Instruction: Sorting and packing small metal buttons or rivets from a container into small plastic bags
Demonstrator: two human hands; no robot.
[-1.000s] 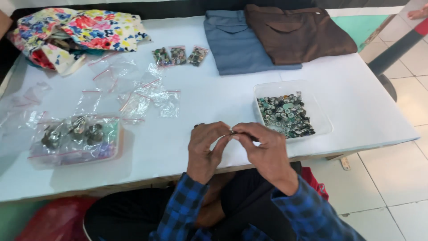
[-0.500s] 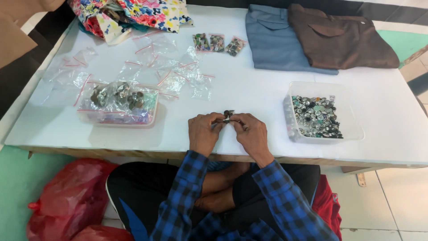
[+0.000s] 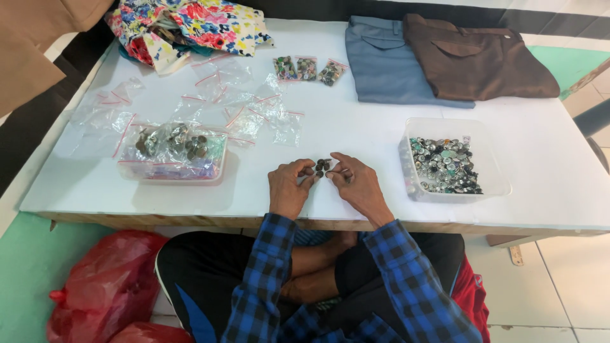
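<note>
A small cluster of dark buttons (image 3: 323, 166) is seen lying on the white desk (image 3: 356, 127), between the fingertips of both hands. A second ago the hands were pressed together over something tiny; now they are parted slightly and the buttons are exposed between them, so a counted handful seems to have been gathered. The left hand (image 3: 287, 188) is curled, its fingertips touching the cluster's left edge; the right hand (image 3: 357, 183) is loosely bent, with what looks like one button pinched at its fingertips, though this cannot be told for certain.

To the right of the cluster, a clear plastic tub (image 3: 454, 164) is filled with loose silvery and greenish buttons. To the left, a shallow clear tray (image 3: 173, 159) is loaded with small bags of buttons. Beyond the cluster, empty zip bags (image 3: 244, 111) are scattered, and three filled bags (image 3: 308, 68) are laid in a row farther back.
</note>
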